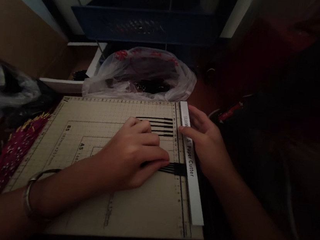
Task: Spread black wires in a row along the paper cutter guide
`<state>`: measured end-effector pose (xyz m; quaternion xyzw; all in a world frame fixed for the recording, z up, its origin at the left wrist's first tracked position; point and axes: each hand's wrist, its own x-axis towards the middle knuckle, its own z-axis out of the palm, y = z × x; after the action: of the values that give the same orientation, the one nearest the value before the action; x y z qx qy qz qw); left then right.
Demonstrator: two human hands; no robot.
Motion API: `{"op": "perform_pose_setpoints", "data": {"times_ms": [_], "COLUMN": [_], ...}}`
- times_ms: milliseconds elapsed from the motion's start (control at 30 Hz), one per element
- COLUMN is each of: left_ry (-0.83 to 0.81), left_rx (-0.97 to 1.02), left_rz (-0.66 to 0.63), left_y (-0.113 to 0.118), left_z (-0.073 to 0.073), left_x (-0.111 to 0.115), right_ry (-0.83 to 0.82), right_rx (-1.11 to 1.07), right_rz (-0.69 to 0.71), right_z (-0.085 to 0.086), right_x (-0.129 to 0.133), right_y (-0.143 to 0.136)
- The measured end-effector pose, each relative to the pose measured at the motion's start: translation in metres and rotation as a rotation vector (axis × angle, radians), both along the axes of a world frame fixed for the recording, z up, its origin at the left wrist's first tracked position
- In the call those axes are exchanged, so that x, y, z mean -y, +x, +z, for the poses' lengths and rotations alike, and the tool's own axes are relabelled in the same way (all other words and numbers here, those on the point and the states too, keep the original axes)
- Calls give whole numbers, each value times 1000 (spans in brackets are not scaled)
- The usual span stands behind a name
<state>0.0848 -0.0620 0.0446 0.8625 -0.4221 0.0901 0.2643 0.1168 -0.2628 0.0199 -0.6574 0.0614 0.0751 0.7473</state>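
Cream-coloured and printed with a grid, the board [142, 215] spreads across the middle of the scene from its near edge, and a metal bracelet [29, 193] circles the left wrist at near left. The left hand [136, 154] lies over the board, its grip drawn together, thumb and forefinger pinching the near strips [167, 170], thin and black, whose right ends meet a dark patch beside the bar [195, 196]. White and lettered "Paper Cutter", that bar runs near to far along the board's right side. Maroon strands [18, 149] with yellow tips sit left of the board. Farther up, the right hand [206, 139] has its thumb on the bar and its fingers partly hidden beyond; how firm that grip is, I cannot tell. Far strips [168, 119] lie spaced out, just left of the bar. Past the board stands a clear bag [183, 76], with a blue basket [98, 25] behind.
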Motion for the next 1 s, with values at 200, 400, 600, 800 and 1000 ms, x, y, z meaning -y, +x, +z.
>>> {"op": "perform_pose_setpoints", "data": {"times_ms": [200, 400, 600, 800, 1000], "left_ry": [17, 135, 143, 114, 111], "left_rx": [-8, 32, 106, 68, 65], "left_rz": [-14, 6, 116, 144, 161], "left_y": [2, 9, 13, 16, 17], "left_z": [1, 8, 4, 1, 1], "left_x": [-3, -13, -15, -13, -13], "right_ry": [27, 33, 71, 73, 51], "right_rx": [22, 3, -42, -28, -5], "right_rz": [-13, 15, 81, 187, 234], "right_z": [-1, 1, 1, -3, -3], "right_x": [-1, 1, 5, 11, 12], "right_y": [1, 0, 0, 0, -2]}}
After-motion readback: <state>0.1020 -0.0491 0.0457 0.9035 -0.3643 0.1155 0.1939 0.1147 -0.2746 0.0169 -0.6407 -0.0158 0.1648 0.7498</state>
